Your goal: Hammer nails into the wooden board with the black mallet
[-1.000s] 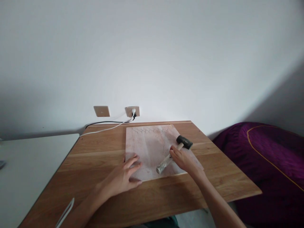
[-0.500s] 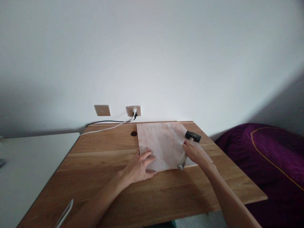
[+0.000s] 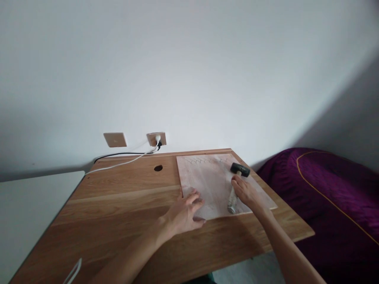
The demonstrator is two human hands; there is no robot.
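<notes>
A pale pinkish board [image 3: 209,183] with a faint wavy line pattern near its far edge lies on the right part of the wooden desk [image 3: 124,205]. My left hand [image 3: 185,213] rests flat on the board's near left corner, fingers spread. A hammer [image 3: 236,185] with a black head and light handle lies on the board's right side. My right hand [image 3: 247,194] lies on the hammer's handle, fingers laid over it; whether they grip it I cannot make out.
A round cable hole [image 3: 158,168] sits in the desk left of the board. White and black cables [image 3: 118,161] run to a wall socket [image 3: 156,139]. A purple beanbag [image 3: 325,197] lies at the right, a white surface [image 3: 29,205] at the left.
The board with the hammer on it has slid to the right across the desk, uncovering the cable hole. Both hands moved with it. The hammer handle turned more upright in view.
</notes>
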